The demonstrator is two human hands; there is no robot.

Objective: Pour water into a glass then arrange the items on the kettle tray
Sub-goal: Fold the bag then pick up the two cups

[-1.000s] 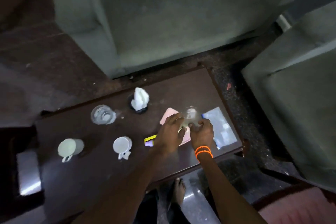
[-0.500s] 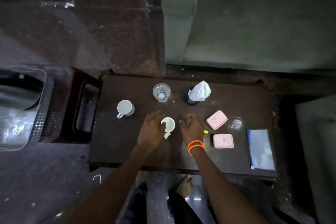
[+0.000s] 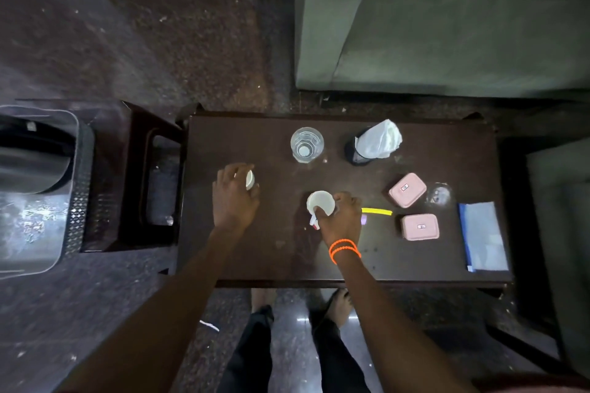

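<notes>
Left hand (image 3: 234, 198) and right hand (image 3: 341, 217) — each grips 1 cup.

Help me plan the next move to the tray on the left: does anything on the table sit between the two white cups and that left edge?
Nothing visible does. The left hand grips one white cup near the table's left edge; the right hand holds the other white cup mid-table. The glass of water stands farther back, off that line.

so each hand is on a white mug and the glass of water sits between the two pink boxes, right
Not quite. In the head view the left hand and right hand each hold a white mug, but the glass of water stands at the table's far edge beside the black holder with the white cloth, well left of the two pink boxes.
</notes>
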